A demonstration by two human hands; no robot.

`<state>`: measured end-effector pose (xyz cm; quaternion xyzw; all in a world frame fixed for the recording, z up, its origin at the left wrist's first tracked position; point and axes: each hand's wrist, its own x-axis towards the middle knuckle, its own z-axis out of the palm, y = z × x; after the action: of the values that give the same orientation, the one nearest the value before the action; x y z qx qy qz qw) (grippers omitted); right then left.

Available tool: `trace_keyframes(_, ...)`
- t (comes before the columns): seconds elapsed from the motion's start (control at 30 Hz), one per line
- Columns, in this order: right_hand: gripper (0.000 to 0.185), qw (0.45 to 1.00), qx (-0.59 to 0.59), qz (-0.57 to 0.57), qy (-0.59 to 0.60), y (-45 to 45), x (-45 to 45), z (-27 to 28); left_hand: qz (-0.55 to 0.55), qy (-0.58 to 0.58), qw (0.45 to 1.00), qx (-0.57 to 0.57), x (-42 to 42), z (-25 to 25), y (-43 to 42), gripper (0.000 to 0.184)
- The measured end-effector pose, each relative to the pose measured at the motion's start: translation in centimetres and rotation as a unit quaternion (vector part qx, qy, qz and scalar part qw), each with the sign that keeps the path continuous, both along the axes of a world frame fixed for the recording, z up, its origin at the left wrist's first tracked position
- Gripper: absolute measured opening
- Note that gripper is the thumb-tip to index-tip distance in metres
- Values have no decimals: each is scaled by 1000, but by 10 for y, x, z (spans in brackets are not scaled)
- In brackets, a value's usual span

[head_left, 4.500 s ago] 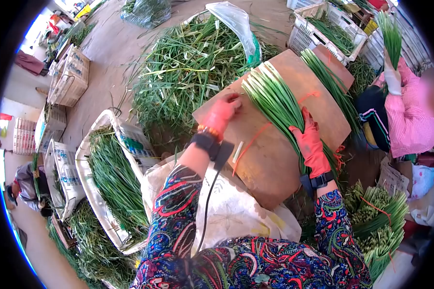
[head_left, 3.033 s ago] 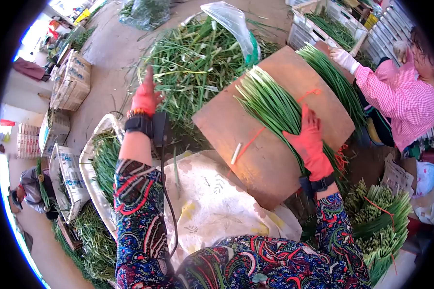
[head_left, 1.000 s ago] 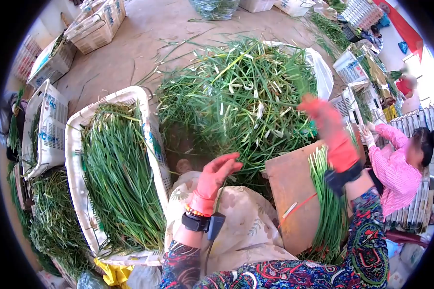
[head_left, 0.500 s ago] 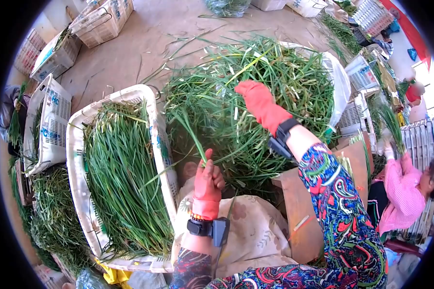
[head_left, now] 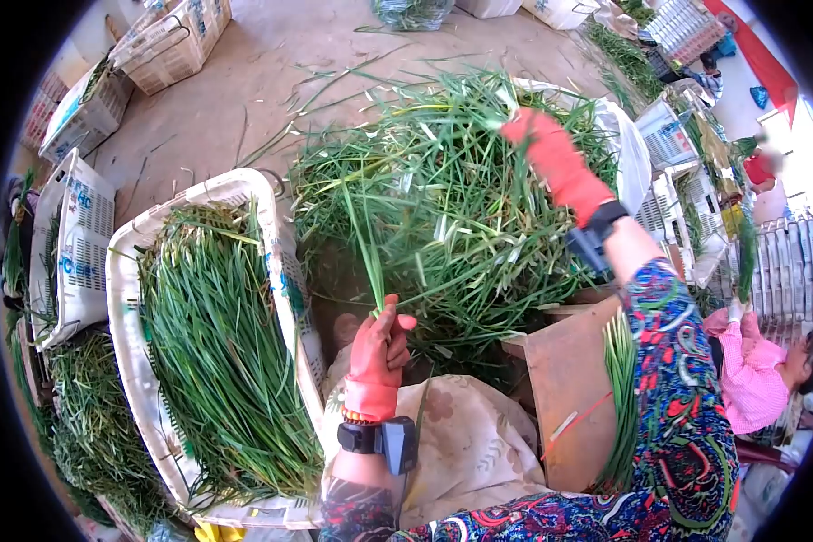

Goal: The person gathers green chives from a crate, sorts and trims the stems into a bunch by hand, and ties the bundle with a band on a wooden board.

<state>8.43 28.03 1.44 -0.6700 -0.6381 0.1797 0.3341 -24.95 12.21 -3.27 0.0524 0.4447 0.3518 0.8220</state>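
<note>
My left hand [head_left: 377,357], in a reddish-pink glove, is closed around the lower ends of a few green chives [head_left: 369,248], whose leaves point up and away. My right hand [head_left: 556,163], gloved alike, is over the far right part of a large, loose heap of chives [head_left: 461,208]. Motion smears its fingers, and a pale green streak shows by the tips. To the left, a white plastic crate [head_left: 271,226] holds long chives [head_left: 230,352] laid side by side. A patterned cloth [head_left: 470,425] covers my lap.
A brown board [head_left: 569,379] stands right of my lap, with a bundle of chives [head_left: 620,397] beside it. More crates [head_left: 86,244] of greens line the left. On the right, a co-worker in a pink checked top [head_left: 754,370] holds up chives. White plastic sheeting [head_left: 632,154] edges the heap.
My right hand has moved right and away from me across the heap. My left hand keeps its grip on the chives. The bundle beside the board now shows more fully.
</note>
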Motion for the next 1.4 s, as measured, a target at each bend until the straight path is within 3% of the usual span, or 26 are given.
trace_keyframes(0.07, 39, 979, 31, -173, 104, -10, 83, 36, -23, -8, 1000, 8, 0, -4, -4, 31)
trace_keyframes(0.1, 39, 950, 71, -124, 278, -29, 83, 71, -28, -23, 999, 15, 1, -9, -7, 32)
trace_keyframes(0.17, 41, 959, 45, -168, 225, -60, 103, 107, -39, -98, 994, 22, -3, -34, -13, 32)
trace_keyframes(0.2, 41, 966, -23, -258, -8, -71, 120, 112, -31, -77, 997, -6, 0, -33, -20, 32)
trace_keyframes(0.23, 43, 965, -27, -260, -31, -88, 99, 130, -22, -57, 998, -34, 4, -31, -26, 33)
trace_keyframes(0.33, 36, 953, 204, -48, 221, -129, 43, 156, -22, -74, 997, 11, -6, -17, -52, 41)
trace_keyframes(0.4, 36, 962, 225, -13, 155, -156, 8, 147, -19, -83, 994, 66, -10, 22, -77, 45)
trace_keyframes(0.5, 45, 917, 195, 248, 243, -209, -75, 72, -63, -114, 989, 74, -15, 72, -108, 44)
trace_keyframes(0.57, 48, 867, 328, 365, 84, -250, -151, 76, -86, -138, 984, 69, -19, 99, -126, 38)
trace_keyframes(0.6, 51, 819, 429, 272, -266, -275, -173, 83, -139, -30, 969, 200, -31, 82, -136, 32)
trace_keyframes(0.63, 50, 889, 307, 268, -209, -307, -197, 77, -177, 95, 927, 315, -42, 66, -147, 28)
trace_keyframes(0.67, 52, 938, 178, 260, -146, -335, -215, 71, -249, 302, 773, 499, -51, 63, -157, 26)
trace_keyframes(0.7, 55, 945, 166, 252, -123, -350, -227, 63, -162, 135, 934, 289, -44, 94, -164, 21)
trace_keyframes(0.73, 58, 951, 154, 248, -98, -364, -237, 57, 23, -14, 998, 54, -38, 125, -171, 18)
trace_keyframes(0.8, 58, 941, 121, 311, -59, -396, -248, 68, -21, 40, 997, 69, -63, 110, -185, 21)
trace_keyframes(0.83, 55, 933, 137, 333, -6, -408, -248, 67, -71, -64, 984, 151, -77, 109, -189, 33)
trace_keyframes(0.87, 47, 925, 88, 365, 51, -415, -244, 61, -64, -22, 983, 171, -82, 112, -199, 43)
trace_keyframes(0.9, 42, 910, -140, 313, 232, -425, -241, 59, -85, -26, 979, 185, -90, 117, -205, 46)
trace_keyframes(0.93, 38, 817, -360, 233, 386, -435, -236, 58, -108, -33, 973, 199, -97, 121, -210, 49)
trace_keyframes(0.97, 41, 711, -385, 225, 544, -436, -230, 35, -130, -18, 971, 201, -100, 132, -216, 49)
trace_keyframes(1.07, 47, 600, -421, 181, 656, -427, -235, 67, -173, 6, 957, 235, -99, 138, -235, 53)
trace_keyframes(1.1, 52, 580, -403, 267, 655, -420, -239, 68, -204, -3, 948, 246, -98, 145, -238, 59)
trace_keyframes(1.2, 57, 498, -288, 245, 780, -406, -251, 63, -296, 65, 920, 247, -100, 160, -247, 63)
trace_keyframes(1.3, 55, 513, -235, 126, 816, -381, -241, 74, -354, 124, 895, 243, -116, 156, -250, 66)
trace_keyframes(1.37, 45, 484, -200, 144, 839, -372, -232, 74, -381, 183, 877, 228, -127, 161, -249, 67)
trace_keyframes(1.4, 44, 500, -208, 145, 828, -369, -226, 79, -411, 216, 854, 233, -133, 166, -246, 53)
